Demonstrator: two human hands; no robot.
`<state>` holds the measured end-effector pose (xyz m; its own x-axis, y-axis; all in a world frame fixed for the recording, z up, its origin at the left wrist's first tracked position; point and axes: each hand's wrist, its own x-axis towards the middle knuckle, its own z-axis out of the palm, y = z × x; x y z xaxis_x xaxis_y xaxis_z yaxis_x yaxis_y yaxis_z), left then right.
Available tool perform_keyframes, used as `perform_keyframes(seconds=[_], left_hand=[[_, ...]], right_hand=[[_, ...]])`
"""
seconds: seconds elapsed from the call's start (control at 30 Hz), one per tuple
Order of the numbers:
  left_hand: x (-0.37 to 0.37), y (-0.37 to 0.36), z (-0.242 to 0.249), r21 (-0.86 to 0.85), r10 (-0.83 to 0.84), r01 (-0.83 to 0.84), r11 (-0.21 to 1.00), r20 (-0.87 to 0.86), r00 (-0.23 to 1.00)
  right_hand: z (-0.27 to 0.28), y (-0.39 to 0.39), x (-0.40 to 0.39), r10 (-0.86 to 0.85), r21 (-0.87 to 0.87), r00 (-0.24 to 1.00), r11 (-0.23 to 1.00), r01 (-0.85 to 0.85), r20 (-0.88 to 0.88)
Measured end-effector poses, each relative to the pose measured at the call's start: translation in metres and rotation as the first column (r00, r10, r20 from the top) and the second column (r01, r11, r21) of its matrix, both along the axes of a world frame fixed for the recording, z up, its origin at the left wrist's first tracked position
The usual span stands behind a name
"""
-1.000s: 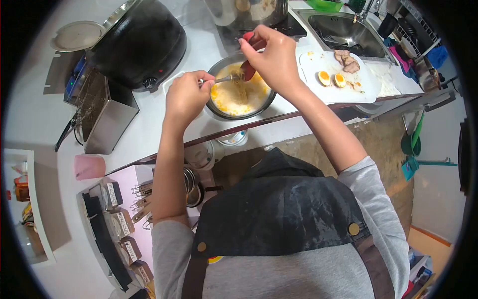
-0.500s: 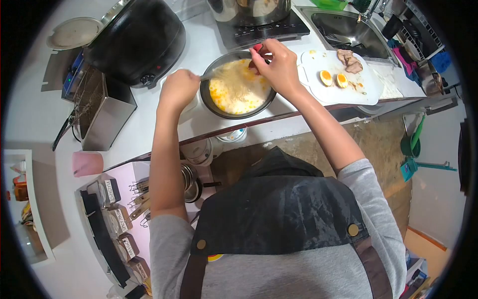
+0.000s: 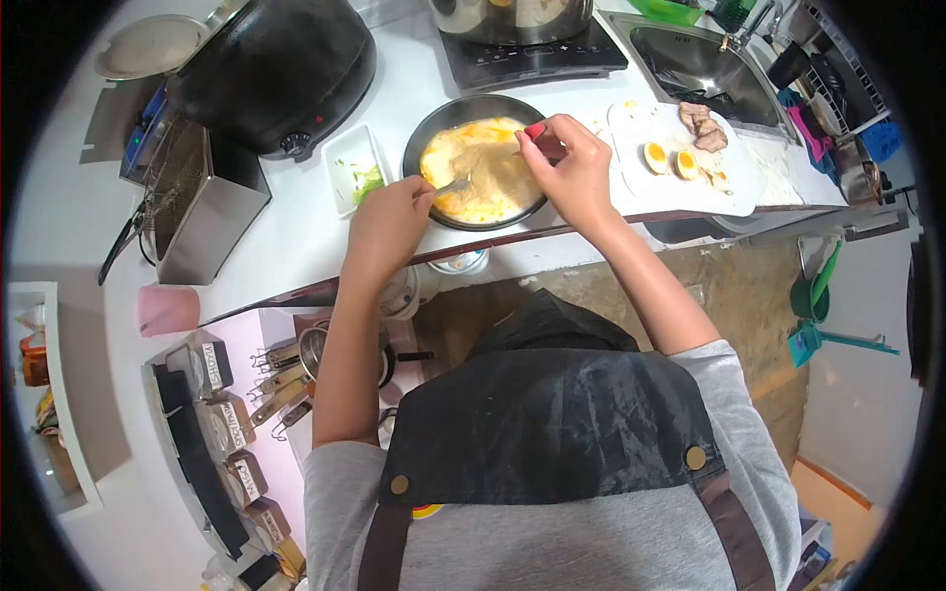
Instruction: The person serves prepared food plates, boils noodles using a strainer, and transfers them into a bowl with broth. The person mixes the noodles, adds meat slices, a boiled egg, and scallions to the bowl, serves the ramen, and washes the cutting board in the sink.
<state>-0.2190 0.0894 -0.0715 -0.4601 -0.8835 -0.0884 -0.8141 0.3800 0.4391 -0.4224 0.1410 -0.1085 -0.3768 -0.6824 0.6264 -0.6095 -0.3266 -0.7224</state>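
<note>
Counter, left hand closed on utensil, right hand on red handle

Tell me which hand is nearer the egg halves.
Right. The right hand is at the right edge of the bowl, toward the egg halves; the left hand is at its left edge, farther away.

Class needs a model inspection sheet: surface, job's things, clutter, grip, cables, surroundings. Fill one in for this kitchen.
Surface: white counter; a dark bowl stands near its front edge.
Job's things: noodles in the bowl's pale broth; dish of greens.
Clutter: scraps on a white board, beside egg halves and meat slices.
Grip: left hand holds a metal utensil, tip at the noodles; right hand pinches a red item at the bowl's rim.
Cables: none clearly made out.
Surroundings: black cooker, cooktop bearing a steel pot, sink.
</note>
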Motion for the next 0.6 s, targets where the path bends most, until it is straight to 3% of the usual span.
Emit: perform_keyframes(seconds=[0.13, 0.23, 0.47, 0.6], left_hand=[[0.004, 0.020, 0.021, 0.064, 0.056, -0.055, 0.996, -0.013, 0.998], [0.011, 0.031, 0.025, 0.015, 0.015, -0.015, 1.000, 0.031, 0.999], [0.015, 0.029, -0.005, -0.200, -0.049, 0.061, 0.978, 0.062, 0.997], [0.004, 0.014, -0.024, -0.361, -0.065, 0.081, 0.929, 0.057, 0.996]], right_hand=[[0.009, 0.015, 0.005, 0.007, -0.015, 0.999, 1.000, -0.006, 0.054], [0.017, 0.027, 0.009, 0.034, -0.009, 0.999, 0.999, -0.034, 0.023], [0.009, 0.030, 0.016, 0.044, 0.006, 0.998, 0.999, -0.044, -0.033], [0.002, 0.016, 0.012, -0.014, -0.070, 0.995, 0.998, 0.008, -0.094]])
